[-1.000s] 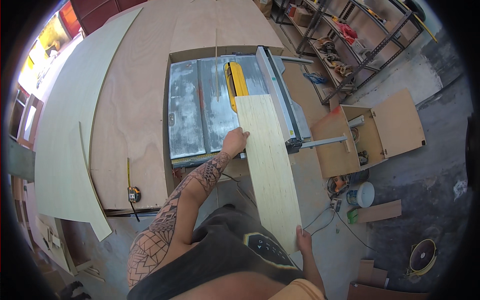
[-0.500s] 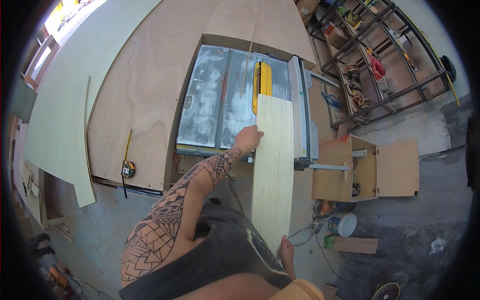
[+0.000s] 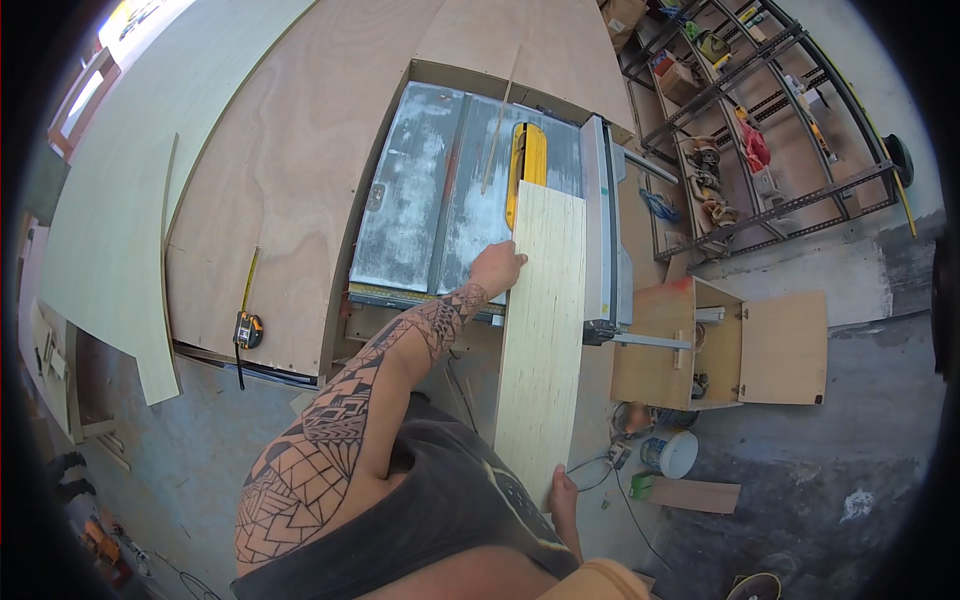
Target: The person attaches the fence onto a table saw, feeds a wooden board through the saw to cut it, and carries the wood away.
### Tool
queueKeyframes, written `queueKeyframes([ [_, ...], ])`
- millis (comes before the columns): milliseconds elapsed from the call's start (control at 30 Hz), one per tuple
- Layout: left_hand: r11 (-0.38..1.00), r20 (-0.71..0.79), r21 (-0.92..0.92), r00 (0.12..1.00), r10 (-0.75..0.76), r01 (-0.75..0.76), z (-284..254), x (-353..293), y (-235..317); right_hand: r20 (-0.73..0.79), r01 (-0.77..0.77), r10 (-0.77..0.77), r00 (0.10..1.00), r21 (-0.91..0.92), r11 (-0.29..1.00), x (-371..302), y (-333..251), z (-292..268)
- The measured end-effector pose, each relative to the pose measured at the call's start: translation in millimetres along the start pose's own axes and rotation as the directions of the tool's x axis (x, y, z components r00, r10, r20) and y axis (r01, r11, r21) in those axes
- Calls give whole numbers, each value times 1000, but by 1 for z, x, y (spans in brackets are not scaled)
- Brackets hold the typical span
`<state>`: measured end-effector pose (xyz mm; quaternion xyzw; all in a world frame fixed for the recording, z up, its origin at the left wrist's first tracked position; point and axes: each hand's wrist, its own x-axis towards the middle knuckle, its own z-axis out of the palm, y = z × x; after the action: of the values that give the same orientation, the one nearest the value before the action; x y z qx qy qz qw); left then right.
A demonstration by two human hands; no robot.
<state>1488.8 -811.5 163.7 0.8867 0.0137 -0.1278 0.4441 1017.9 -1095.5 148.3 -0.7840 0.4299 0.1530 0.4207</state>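
Note:
A long pale wooden board (image 3: 545,330) lies lengthwise on the grey metal table saw (image 3: 405,190), its far end beside the yellow blade guard (image 3: 528,165). The near part of the board sticks out over the saw's front edge toward my body. My left hand (image 3: 496,270) is closed at the board's left edge, thumb side up, some fingers hidden. Low down by the near right corner, my right hand (image 3: 564,498) grips the board from the side. Along the board's right runs the saw's metal fence (image 3: 598,230). A thin wood strip (image 3: 497,130) lies left of the guard.
Plywood panels (image 3: 260,150) surround the saw on the left and far side. A tape measure (image 3: 248,329) lies pulled out on them. To the right stand a metal shelf rack (image 3: 790,215), an open wooden cabinet (image 3: 655,350), a white bucket (image 3: 672,454) and cables on the floor.
The board has slid slightly forward along the fence, its far end farther alongside the yellow guard. Both hands have moved with it, and the view has shifted a little.

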Motion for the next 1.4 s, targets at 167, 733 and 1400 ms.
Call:
queueKeyframes([
  [167, 1000, 16, -11, 1000, -14, 15, -1, 1, 2, -17, 7, -7, 1000, -9, 1000, 2, 3, 0],
  [733, 990, -68, -130, 996, -66, 57, 6, -12, -2, -82, 96, -98, 992, -25, 995, 27, 9, 52],
  [1400, 939, -11, -217, 963, 269, -265, -19, -86, 83, 294, -250, 113, 949, 484, 838, 7, 60, 12],
])
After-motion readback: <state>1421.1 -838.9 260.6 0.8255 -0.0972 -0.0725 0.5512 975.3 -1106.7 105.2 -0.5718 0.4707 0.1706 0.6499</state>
